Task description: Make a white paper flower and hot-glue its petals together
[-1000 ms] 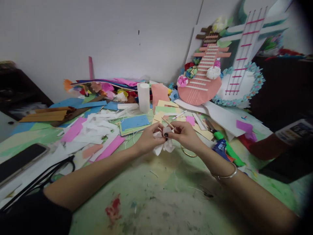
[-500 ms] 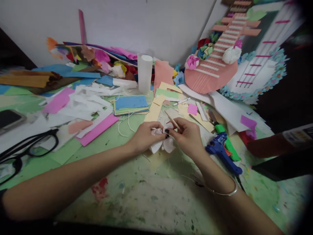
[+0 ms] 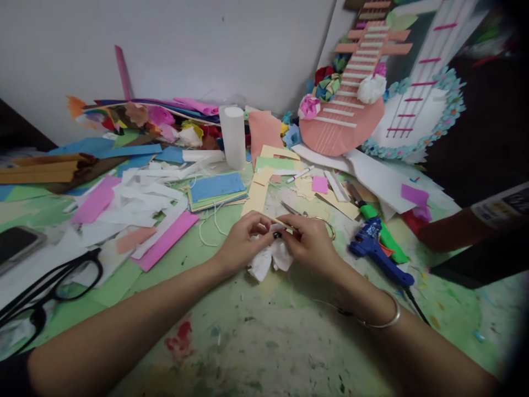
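Between my two hands is a white paper flower point(image 3: 263, 263) with crumpled, spreading petals, held just above the green table. My left hand point(image 3: 244, 241) is closed on its left side, thumb and fingers pinching the paper. My right hand point(image 3: 313, 238) is closed around a thin wooden stick point(image 3: 280, 223), whose tip points left across the top of the flower towards my left fingers. The right thumb presses near the flower's middle, so the exact contact there is hidden. Behind the right hand lie scissors point(image 3: 291, 208) with gold-coloured handles, partly covered by it.
A blue glue gun point(image 3: 378, 251) lies right of my right hand, beside a green-handled tool point(image 3: 382, 234). Ahead are a stack of coloured paper point(image 3: 217, 187) and a white roll point(image 3: 233, 138). Glasses point(image 3: 78, 275) and a phone point(image 3: 19, 248) sit left. Paper instruments point(image 3: 343, 124) lean at the back.
My right hand has turned and moved closer to the left, and the stick now lies flatter over the flower. More of the scissors shows behind the right hand. The camera view has shifted.
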Motion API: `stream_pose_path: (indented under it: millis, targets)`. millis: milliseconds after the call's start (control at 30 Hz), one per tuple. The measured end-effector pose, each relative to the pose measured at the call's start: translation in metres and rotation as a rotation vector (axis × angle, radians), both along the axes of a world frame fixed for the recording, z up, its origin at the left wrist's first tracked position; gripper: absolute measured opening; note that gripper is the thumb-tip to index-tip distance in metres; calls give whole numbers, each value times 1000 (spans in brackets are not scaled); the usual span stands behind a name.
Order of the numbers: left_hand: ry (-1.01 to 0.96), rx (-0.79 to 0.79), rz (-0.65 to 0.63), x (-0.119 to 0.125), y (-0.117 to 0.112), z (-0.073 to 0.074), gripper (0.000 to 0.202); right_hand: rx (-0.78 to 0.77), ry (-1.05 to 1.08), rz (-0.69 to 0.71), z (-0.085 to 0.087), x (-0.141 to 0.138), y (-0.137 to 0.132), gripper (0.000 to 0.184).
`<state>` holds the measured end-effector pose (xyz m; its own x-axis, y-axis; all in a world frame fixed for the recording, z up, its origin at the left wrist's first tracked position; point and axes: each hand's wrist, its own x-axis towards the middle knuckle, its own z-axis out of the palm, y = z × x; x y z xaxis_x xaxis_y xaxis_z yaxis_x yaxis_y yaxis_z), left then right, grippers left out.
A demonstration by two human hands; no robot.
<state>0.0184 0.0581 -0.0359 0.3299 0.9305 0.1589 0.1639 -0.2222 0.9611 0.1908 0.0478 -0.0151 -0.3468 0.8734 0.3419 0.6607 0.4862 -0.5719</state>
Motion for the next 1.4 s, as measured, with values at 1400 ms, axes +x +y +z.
stream_pose_path:
  millis: [1400]
  targets:
    - [-109, -146, 58, -7, 5, 1, 13, 131, -134, 149, -21, 15, 7, 61]
